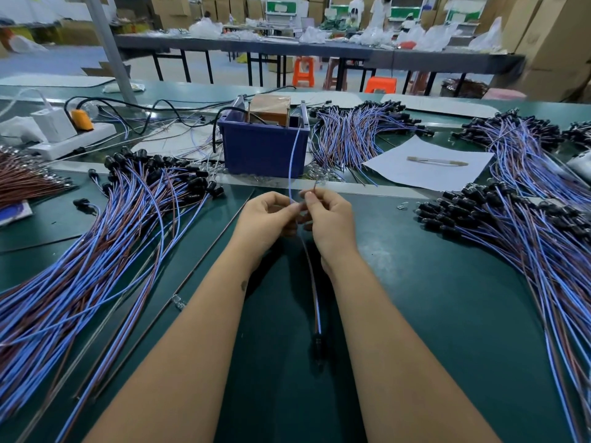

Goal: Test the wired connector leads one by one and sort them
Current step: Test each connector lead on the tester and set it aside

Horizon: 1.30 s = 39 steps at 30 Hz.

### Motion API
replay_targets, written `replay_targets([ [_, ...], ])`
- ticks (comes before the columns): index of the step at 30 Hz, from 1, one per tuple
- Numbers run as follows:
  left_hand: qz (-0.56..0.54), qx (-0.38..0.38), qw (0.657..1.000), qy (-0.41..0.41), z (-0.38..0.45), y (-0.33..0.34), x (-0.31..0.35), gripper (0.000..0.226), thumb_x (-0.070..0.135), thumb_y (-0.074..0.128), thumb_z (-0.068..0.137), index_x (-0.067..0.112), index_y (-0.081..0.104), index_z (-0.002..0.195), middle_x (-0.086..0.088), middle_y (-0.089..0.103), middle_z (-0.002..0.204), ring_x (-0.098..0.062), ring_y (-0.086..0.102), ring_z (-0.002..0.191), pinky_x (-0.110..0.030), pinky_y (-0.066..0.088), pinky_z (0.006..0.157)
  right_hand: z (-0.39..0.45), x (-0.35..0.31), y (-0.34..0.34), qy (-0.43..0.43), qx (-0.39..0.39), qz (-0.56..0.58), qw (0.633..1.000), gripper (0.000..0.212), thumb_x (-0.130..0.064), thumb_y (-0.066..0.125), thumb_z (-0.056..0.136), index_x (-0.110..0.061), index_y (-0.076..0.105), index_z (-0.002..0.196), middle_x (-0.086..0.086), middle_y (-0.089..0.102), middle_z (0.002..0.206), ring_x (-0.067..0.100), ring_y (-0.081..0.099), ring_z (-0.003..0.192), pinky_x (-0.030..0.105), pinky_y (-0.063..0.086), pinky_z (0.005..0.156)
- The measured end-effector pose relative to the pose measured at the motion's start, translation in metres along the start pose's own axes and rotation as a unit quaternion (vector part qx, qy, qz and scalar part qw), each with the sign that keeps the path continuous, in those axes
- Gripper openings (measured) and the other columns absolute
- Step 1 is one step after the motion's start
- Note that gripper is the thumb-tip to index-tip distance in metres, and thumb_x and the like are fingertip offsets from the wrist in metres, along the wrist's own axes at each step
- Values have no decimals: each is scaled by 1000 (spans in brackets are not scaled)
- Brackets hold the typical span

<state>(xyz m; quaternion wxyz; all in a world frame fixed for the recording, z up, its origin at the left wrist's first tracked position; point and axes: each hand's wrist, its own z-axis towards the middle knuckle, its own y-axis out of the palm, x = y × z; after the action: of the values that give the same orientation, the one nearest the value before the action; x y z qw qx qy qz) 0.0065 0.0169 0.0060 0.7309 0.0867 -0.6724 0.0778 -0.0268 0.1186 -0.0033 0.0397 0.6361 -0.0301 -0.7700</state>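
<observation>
My left hand [268,215] and my right hand [329,219] meet at the middle of the green table, each pinching one wire of a single lead [315,302]. Its blue wire [292,161] rises from my left fingers toward the blue test box [262,148]. A short brown wire end sticks up from my right fingers. The lead's twin wires run back toward me to a black connector [318,345] lying on the mat. A large pile of blue and brown leads [105,238] lies to the left, another pile [524,238] to the right.
More lead bundles lie behind the box [355,135] and at far right [515,135]. A white sheet with a pen [428,163] sits right of the box. A white power strip [73,139] is at far left. Brown wires [25,180] lie at the left edge.
</observation>
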Motion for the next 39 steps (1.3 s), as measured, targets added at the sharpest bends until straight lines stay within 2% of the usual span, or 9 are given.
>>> replay_targets([
  [4,0,79,997,5,8,-10,-1,11,15,53,99,19,56,89,3,68,59,-4,60,53,-16,49,51,3,0,-5,4,29,-29,999,20,-12,49,99,-16,65,90,-6,48,54,4,42,46,18,38,50],
  [8,10,144,989,15,14,-21,-5,17,13,45,100,25,52,91,9,64,54,-1,56,51,-20,44,56,3,4,-3,-6,18,-94,995,22,-14,46,99,-14,68,100,-9,40,54,4,31,45,17,28,44],
  [14,34,188,981,33,18,-27,-10,16,13,42,100,24,51,92,8,62,60,2,52,49,-15,43,54,2,2,-3,0,-4,-134,991,27,-8,44,96,-13,64,113,-10,49,65,4,41,53,12,32,48],
  [17,37,197,979,33,19,-28,-13,15,12,42,100,22,52,97,7,61,62,3,51,49,-16,44,51,0,0,-3,-9,-1,-135,991,18,-12,47,98,-23,55,109,-1,58,73,4,49,57,7,36,47],
  [22,43,191,980,40,21,-28,-14,13,11,42,101,20,52,103,6,61,62,2,49,48,-18,44,53,-1,-1,-3,-12,17,-132,991,11,-14,50,97,-23,53,99,-1,61,69,-2,48,48,8,36,45],
  [26,35,205,977,49,22,-32,-13,15,11,42,100,21,53,101,7,62,62,2,49,47,-16,43,52,-1,-4,-3,0,24,-122,992,24,-6,46,91,-26,57,98,-2,60,70,8,49,57,27,44,56],
  [29,23,209,977,47,23,-35,-12,16,11,42,101,22,53,99,7,63,62,2,50,47,-15,43,52,-1,-4,-4,-6,19,-130,991,31,-4,46,90,-26,61,104,1,61,75,11,48,59,33,46,61],
  [32,15,207,978,37,22,-35,-11,15,11,42,101,19,54,104,7,63,61,3,50,46,-12,43,50,1,-1,-3,-12,17,-141,990,35,-5,46,94,-21,63,120,-3,58,73,9,47,57,29,47,60],
  [39,23,192,981,28,20,-36,-9,15,14,44,102,23,55,106,10,65,60,5,50,46,-10,42,48,9,3,-3,-3,18,-160,987,36,-6,46,96,-20,62,125,-6,58,74,7,47,57,21,42,56],
])
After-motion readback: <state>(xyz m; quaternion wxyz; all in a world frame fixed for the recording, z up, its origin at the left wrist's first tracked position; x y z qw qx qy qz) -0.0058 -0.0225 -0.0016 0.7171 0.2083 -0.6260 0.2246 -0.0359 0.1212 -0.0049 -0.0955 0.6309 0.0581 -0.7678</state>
